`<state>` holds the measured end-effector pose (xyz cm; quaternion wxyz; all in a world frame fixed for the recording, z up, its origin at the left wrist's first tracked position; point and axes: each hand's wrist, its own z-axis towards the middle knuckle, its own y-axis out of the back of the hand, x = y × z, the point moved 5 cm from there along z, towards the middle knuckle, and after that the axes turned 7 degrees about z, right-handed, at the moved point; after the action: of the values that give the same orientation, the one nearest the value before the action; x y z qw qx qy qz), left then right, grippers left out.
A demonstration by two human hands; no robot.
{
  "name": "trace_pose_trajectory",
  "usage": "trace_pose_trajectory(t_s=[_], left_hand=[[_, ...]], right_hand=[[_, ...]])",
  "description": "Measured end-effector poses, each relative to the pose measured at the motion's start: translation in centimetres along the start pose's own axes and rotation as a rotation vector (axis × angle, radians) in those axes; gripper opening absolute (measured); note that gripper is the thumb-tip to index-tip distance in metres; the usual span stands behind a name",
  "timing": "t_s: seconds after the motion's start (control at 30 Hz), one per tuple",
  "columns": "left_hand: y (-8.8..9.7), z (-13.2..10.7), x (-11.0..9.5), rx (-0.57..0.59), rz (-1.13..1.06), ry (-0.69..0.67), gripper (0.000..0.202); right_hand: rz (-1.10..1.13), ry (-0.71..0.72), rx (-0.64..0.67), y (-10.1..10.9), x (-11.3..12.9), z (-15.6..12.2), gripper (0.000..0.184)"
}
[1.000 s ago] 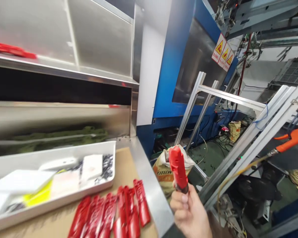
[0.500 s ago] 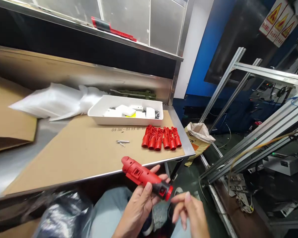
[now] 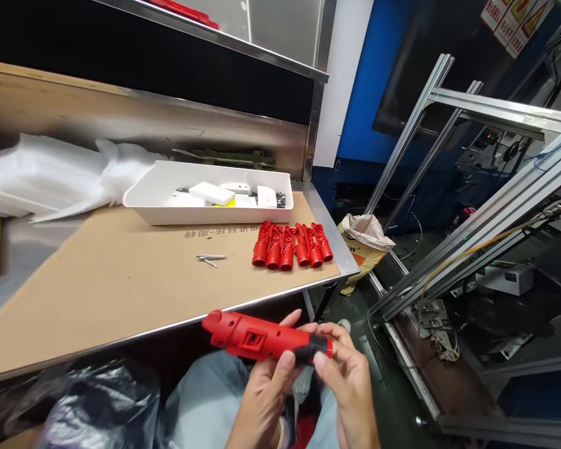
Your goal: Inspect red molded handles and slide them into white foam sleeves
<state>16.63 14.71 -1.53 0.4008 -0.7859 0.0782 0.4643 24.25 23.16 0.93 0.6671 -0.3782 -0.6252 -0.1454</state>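
In the head view, the right hand (image 3: 348, 371) has closed in: half a second ago I saw it just off the black end of the red casing (image 3: 266, 337); now its fingers and thumb grip that end. The left hand (image 3: 266, 390) keeps its grasp around the casing's middle, above the lap, and the casing lies closer to level than before. Ahead of the hands I see cardboard (image 3: 121, 268) covering the tabletop, with six red parts (image 3: 287, 246) in a row, thin metal rods (image 3: 211, 257) leftward and a white tray (image 3: 215, 216) behind. Right of the hands stand a paper bag (image 3: 362, 262) and an aluminium frame (image 3: 500, 107).
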Motion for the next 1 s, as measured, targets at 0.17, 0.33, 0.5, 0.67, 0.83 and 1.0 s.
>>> trace_pose_trajectory(t_s=[0.17, 0.33, 0.5, 0.67, 0.83, 1.0], left_hand=[[0.8, 1.3, 0.5, 0.010, 0.173, -0.068, 0.057], [0.7, 1.8, 0.8, 0.062, 0.228, -0.120, 0.049], [1.5, 1.8, 0.8, -0.026, 0.270, -0.186, 0.046], [1.9, 1.3, -0.4, -0.034, 0.411, -0.339, 0.030], [0.4, -0.2, -2.6, 0.037, 0.535, -0.553, 0.027], [-0.6, -0.8, -3.3, -0.036, 0.480, -0.584, 0.027]], right_hand=[[0.053, -0.015, -0.022, 0.3, -0.4, 0.9, 0.031], [0.037, 0.031, -0.020, 0.8, -1.0, 1.9, 0.030], [-0.009, 0.061, 0.011, 0.7, -0.9, 2.2, 0.031], [0.005, 0.052, 0.060, 0.2, -0.8, 2.4, 0.032], [0.014, 0.068, 0.136, 0.1, -1.2, 3.1, 0.026], [0.065, 0.084, 0.247, 0.2, -3.1, 3.8, 0.030]])
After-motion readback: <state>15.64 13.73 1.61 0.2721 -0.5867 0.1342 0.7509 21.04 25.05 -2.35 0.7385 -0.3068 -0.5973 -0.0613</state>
